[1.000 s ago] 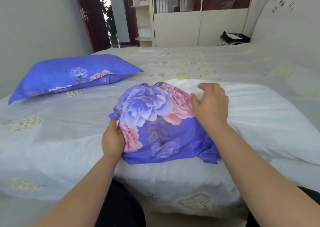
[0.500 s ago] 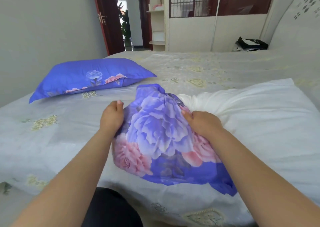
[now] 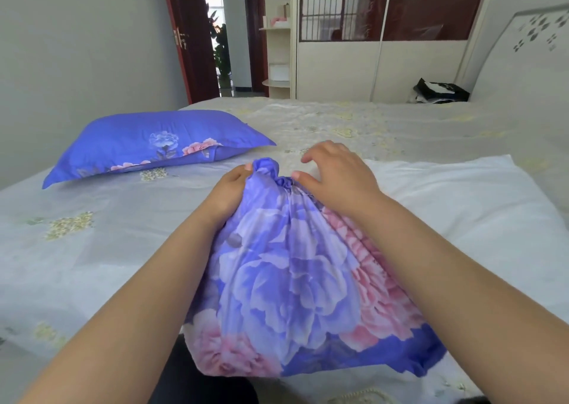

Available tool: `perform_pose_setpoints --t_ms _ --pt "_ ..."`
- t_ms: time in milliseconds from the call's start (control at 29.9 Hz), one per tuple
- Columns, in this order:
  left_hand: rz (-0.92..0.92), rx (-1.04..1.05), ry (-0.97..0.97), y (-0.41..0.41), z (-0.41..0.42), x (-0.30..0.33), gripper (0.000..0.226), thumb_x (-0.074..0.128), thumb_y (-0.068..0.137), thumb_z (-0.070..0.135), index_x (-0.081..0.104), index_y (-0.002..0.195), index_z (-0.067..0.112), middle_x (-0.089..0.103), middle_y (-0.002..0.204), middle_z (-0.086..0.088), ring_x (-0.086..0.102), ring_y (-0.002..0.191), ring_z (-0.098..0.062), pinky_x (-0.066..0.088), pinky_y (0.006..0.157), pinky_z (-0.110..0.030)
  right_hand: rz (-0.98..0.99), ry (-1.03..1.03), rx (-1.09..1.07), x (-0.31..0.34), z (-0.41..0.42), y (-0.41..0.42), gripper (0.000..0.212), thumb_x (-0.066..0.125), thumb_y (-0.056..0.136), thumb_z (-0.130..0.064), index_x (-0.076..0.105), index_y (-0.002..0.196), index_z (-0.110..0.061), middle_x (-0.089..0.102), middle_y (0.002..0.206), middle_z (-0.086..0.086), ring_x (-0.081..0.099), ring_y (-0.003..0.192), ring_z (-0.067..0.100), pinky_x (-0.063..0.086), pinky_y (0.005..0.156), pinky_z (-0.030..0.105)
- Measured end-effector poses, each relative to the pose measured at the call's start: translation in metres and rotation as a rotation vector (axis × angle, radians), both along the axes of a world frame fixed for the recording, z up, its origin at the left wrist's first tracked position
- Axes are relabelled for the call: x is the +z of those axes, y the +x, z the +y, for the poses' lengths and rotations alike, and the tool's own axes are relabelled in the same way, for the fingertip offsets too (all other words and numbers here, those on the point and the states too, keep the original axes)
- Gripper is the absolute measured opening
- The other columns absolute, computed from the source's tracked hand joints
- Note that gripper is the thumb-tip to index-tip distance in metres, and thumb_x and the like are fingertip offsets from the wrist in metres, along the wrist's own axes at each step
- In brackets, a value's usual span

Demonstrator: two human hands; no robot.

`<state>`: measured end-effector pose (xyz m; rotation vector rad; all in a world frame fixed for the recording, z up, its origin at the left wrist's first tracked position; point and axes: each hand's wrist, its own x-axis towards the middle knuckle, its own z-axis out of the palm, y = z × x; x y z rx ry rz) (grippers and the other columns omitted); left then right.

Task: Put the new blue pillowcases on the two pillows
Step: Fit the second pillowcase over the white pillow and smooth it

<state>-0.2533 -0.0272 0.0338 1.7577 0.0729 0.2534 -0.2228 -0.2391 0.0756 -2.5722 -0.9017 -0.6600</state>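
Step in hand: second pillow being dressed; the first already done, judging by the covered pillow (image 3: 154, 143) lying far left on the bed (image 3: 92, 249).

Pillowcase: blue pillowcase (image 3: 292, 280) with large pink and violet flowers, bunched and gathered, spread near centre between both forearms, its near end hanging toward the bed's near edge.

Bare pillow: white pillow (image 3: 446, 206) on the right half of the bed, long axis running left to right; its left end meets the gathered top of the pillowcase, partly hidden under the cloth and the right hand.

Left hand: left hand (image 3: 229, 191) grips the gathered far edge of the pillowcase, fingers curled round a knot of cloth at the top of the bunch.

Right hand: right hand (image 3: 335, 176) lies flat with fingers spread and loose, across the seam where cloth meets pillow; the thumb touches the gathers but I see no pinch. It holds nothing that I can make out.

Key relation: the pillow extends away to the right of the gathered opening, so the case must travel rightward along the pillow's long axis. The right hand is nearer the pillow; the left hand has the cloth.

Next move, as judged: right hand takes the other side of the opening, then both draw it over the pillow's left end.

Risk: gathers may snag on the pillow's corner; whether the opening is already over the end, I cannot tell.

Elsewhere: dark bag (image 3: 440, 91) at the far right edge of the bed; wardrobe (image 3: 385, 65) and open door (image 3: 191, 34) beyond.
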Motion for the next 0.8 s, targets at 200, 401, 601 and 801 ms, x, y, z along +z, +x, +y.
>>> perform_pose_setpoints --t_ms 200,401,601,801 --pt "-0.090 0.090 0.277 -0.017 0.018 0.012 0.027 0.052 0.096 0.031 0.057 0.074 0.017 0.054 0.071 0.000 0.048 0.064 -0.008 0.038 0.060 -0.022 0.369 -0.380 -0.071 0.003 0.042 0.014 0.074 0.025 0.084 -0.077 0.053 0.063 -0.012 0.055 0.064 0.001 0.053 0.064 0.019 0.034 0.055 0.030" --pt "-0.069 0.280 0.716 -0.015 0.015 0.061 0.040 0.053 0.093 0.032 0.044 0.064 0.006 0.043 0.062 -0.004 0.040 0.060 -0.020 0.030 0.054 -0.029 0.689 -0.259 -0.014 -0.014 0.031 0.012 0.055 0.045 0.087 -0.063 0.054 0.069 -0.012 0.055 0.068 0.000 0.052 0.065 0.019 0.037 0.059 0.028" --pt "0.194 0.080 0.886 -0.013 0.004 0.065 0.043 0.046 0.094 0.044 0.056 0.069 0.010 0.054 0.071 -0.002 0.049 0.069 -0.019 0.038 0.062 -0.029 0.671 -0.014 -0.071 -0.047 0.026 0.014 0.032 0.046 0.091 -0.027 0.045 0.062 -0.014 0.050 0.065 0.004 0.051 0.073 0.025 0.035 0.060 0.030" --pt "0.401 -0.193 0.397 -0.025 0.035 0.045 0.016 0.064 0.084 0.023 0.066 0.080 0.008 0.060 0.080 -0.012 0.053 0.075 -0.021 0.043 0.069 -0.036 0.590 0.299 -0.139 -0.059 0.021 0.002 0.014 0.055 0.091 -0.031 0.050 0.088 -0.018 0.059 0.087 0.001 0.057 0.087 0.025 0.041 0.072 0.030"
